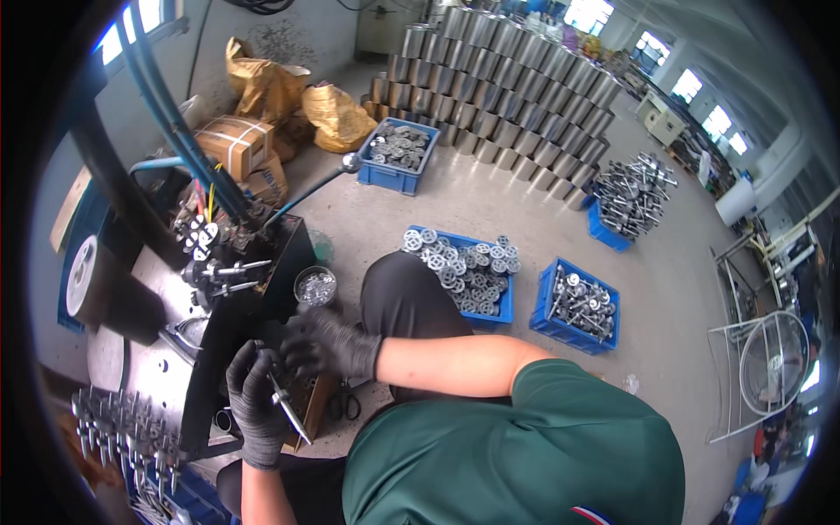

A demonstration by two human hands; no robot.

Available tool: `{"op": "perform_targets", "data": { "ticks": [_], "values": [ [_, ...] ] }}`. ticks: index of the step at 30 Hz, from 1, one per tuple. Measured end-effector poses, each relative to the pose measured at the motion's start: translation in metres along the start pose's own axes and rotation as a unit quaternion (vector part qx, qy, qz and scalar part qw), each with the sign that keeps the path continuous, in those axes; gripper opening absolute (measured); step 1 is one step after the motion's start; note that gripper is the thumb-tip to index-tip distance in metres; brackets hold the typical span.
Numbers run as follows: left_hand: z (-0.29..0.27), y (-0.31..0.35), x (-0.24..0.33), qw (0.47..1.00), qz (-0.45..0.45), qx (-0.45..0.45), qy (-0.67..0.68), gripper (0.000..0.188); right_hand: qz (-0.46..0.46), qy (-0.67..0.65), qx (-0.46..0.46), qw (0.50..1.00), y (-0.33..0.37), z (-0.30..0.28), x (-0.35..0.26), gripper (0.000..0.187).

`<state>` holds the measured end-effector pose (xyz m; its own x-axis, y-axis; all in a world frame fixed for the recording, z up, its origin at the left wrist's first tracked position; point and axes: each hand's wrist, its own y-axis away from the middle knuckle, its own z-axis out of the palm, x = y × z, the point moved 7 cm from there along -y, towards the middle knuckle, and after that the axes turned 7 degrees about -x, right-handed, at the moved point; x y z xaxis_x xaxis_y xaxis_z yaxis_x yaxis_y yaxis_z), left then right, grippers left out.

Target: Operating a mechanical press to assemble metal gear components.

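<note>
Metal rod (282, 398): slim, silvery
Rod's tilt: slanting, lower end rightward
Rod's place: held, left hand (255, 404), right edge

Okay, the stack of metal at the back of this shop is kinda wild
Shiny silver metal cylinders (499, 85) are piled several rows high on the bare grey floor (669, 350). Over by the scuffed whitish wall (302, 48) there's a brown cardboard box with white straps (232, 143), right near two crumpled golden-yellow sacks (337, 118). Opposite side has a round, pale wire fan-like cage (775, 361), and bright windows (688, 86) run along way down the room.
</note>
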<state>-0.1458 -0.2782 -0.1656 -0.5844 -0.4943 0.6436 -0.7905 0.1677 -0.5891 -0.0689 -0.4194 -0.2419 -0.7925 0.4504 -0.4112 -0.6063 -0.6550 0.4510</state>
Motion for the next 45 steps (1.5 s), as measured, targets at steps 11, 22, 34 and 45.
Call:
{"op": "perform_targets", "data": {
  "ticks": [11, 22, 34, 45],
  "values": [
    [0.024, 0.035, -0.068, 0.920, -0.296, -0.127, 0.225, 0.039, -0.021, 0.165, -0.109, 0.980, -0.052, -0.020, 0.064, 0.048],
    [0.002, 0.072, -0.145, 0.938, -0.279, -0.042, 0.202, 0.036, -0.328, 0.514, -0.001, 0.792, -0.014, 0.008, 0.029, 0.033],
    [0.007, 0.042, -0.104, 0.961, -0.227, -0.074, 0.141, 0.043, -0.084, 0.194, -0.207, 0.955, -0.042, -0.015, 0.059, 0.039],
    [0.012, 0.028, -0.126, 0.941, -0.324, -0.032, 0.096, 0.036, -0.202, 0.059, -0.278, 0.937, 0.083, 0.014, -0.087, 0.030]
  ]
}}
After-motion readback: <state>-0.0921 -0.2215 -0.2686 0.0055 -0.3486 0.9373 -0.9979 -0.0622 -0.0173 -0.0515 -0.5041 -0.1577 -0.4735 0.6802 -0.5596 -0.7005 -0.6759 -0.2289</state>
